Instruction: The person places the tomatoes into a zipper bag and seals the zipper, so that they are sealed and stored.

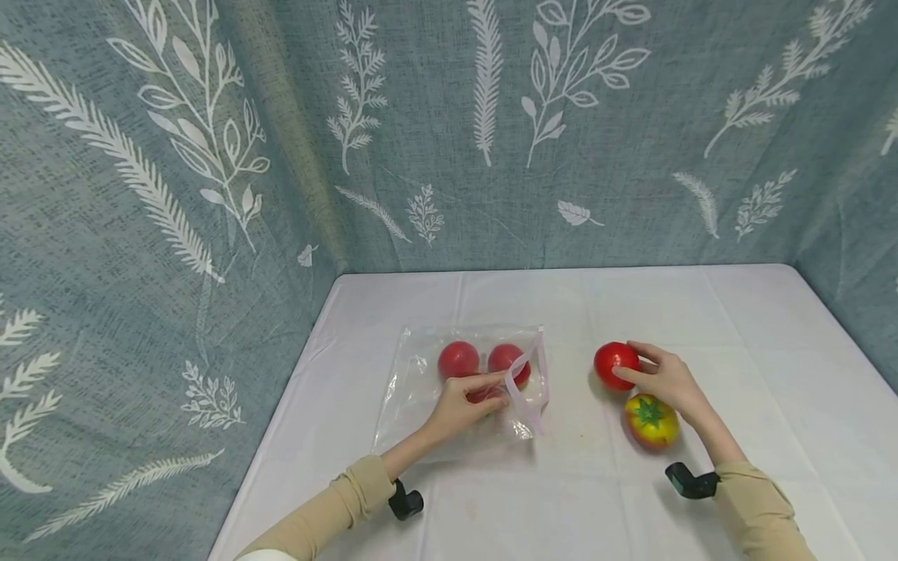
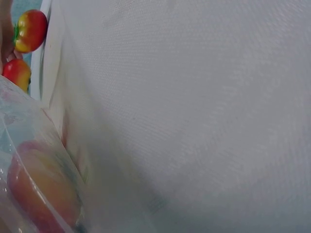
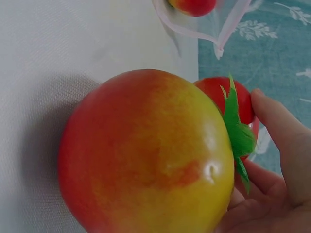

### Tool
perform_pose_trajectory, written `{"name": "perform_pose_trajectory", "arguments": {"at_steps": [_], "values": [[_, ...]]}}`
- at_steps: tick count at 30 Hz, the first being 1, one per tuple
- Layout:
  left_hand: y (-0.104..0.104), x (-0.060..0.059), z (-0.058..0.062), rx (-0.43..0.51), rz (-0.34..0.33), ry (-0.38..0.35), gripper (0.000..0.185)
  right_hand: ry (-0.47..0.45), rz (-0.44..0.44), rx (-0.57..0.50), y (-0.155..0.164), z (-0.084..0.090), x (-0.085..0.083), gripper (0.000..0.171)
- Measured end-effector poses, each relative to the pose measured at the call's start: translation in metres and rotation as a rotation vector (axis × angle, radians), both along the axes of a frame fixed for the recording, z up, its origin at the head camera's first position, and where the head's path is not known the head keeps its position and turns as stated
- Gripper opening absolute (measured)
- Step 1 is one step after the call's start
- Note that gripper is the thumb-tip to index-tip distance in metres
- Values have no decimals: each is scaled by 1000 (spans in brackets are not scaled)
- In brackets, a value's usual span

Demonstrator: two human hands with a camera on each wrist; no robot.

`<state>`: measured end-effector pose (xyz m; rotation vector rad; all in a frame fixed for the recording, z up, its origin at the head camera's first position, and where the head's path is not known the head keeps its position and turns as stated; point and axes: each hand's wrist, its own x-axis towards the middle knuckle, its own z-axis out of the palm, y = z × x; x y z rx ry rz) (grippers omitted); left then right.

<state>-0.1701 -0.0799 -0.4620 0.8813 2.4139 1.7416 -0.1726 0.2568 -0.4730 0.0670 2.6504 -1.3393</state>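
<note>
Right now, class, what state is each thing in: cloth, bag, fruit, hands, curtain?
White cloth: spread out, creased.
Clear bag: lying on the cloth, mouth open.
Bagged fruit: inside, at least two.
Left hand: pinching the bag's mouth edge.
Red fruit: gripped; whether lifted, I cannot tell.
Right hand: gripping the red fruit.
Yellow-red fruit: resting on the cloth, leafy top up.
Patterned curtain: hanging.

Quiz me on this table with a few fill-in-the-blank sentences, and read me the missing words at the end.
1. Counting the held fruit, ____ fruits are outside the bag.
2. The ____ grip holds the bag.
3. The yellow-and-red fruit has ____ leaves on top.
4. The plant prints on the curtain are ____.

Missing words: two, left, green, white.
</note>
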Motion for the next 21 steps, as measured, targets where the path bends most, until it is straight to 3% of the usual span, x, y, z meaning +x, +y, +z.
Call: {"name": "perform_pose_trajectory", "arguments": {"at_steps": [8,16,21], "values": [[0,0,1,1,-6,-6,39,-9,-44,-23,5,-1,-2,82],[-1,1,2,-15,-3,-8,39,41,-115,-18,32,-47,-24,90],[-2,1,2,-20,2,-9,40,13,-132,-55,23,-19,-11,85]]}}
